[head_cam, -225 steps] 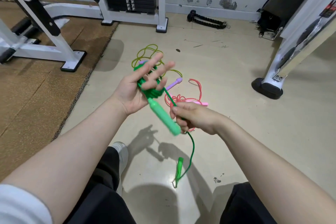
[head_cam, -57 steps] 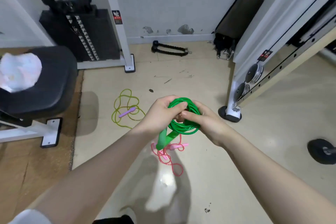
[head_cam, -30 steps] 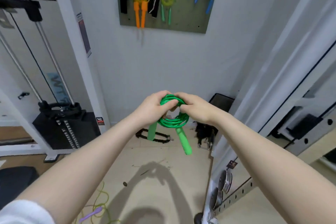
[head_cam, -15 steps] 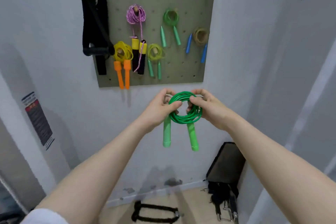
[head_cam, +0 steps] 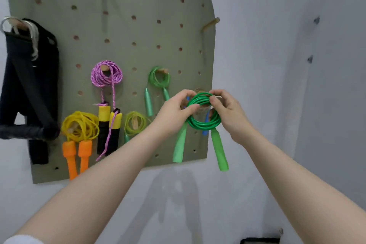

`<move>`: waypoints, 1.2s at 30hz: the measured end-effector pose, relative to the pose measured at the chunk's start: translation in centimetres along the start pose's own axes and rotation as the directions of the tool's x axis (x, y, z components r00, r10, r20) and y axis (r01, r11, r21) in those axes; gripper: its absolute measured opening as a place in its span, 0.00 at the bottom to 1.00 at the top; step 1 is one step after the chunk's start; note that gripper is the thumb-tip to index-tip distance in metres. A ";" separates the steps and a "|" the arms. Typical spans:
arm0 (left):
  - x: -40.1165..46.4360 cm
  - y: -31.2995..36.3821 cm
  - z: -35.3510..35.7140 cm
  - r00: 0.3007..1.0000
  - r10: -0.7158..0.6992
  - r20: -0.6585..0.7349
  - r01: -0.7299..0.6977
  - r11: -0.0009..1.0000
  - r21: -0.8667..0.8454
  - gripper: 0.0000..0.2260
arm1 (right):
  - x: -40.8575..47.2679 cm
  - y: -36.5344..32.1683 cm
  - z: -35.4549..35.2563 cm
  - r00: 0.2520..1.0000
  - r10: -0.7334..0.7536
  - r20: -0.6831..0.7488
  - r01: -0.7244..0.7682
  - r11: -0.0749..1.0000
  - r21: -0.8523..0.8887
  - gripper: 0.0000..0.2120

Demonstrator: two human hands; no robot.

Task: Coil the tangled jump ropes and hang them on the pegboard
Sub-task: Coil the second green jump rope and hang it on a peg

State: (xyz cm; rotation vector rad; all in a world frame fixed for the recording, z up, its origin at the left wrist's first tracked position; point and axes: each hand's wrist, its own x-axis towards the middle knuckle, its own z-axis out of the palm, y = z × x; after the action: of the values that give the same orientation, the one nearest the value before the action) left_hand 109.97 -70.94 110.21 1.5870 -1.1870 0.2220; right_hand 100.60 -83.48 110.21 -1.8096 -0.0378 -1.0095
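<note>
A coiled green jump rope (head_cam: pixel 206 123) hangs between my hands in front of the lower right part of the olive pegboard (head_cam: pixel 118 31). My left hand (head_cam: pixel 174 111) pinches the coil's upper left side. My right hand (head_cam: pixel 227 109) pinches its upper right side. Its two green handles (head_cam: pixel 218 150) dangle straight down. The coil covers a tan rope with blue handles (head_cam: pixel 206 125) that hangs on a peg behind it.
The board carries a purple rope (head_cam: pixel 107 74), a yellow rope with orange handles (head_cam: pixel 79 128), a lime rope (head_cam: pixel 136 123), a small green rope (head_cam: pixel 159 79) and black straps (head_cam: pixel 29 89). A bare wooden peg (head_cam: pixel 211 24) sticks out at the upper right edge.
I have come closer to the pegboard and raised the green coil from below the board up to its lower right pegs. Both hands keep their hold.
</note>
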 end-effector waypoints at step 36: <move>30.6 -0.2 -0.1 0.947 0.243 -0.209 0.039 0.561 0.827 0.29 | 33.1 3.4 -5.4 0.885 -0.454 -0.099 0.340 0.777 -0.530 0.30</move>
State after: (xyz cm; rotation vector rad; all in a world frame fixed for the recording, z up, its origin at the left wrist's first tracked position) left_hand 124.97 -88.19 130.51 2.1728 -0.9580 1.2285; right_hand 120.27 -102.69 129.80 -2.1990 -0.0257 -1.6471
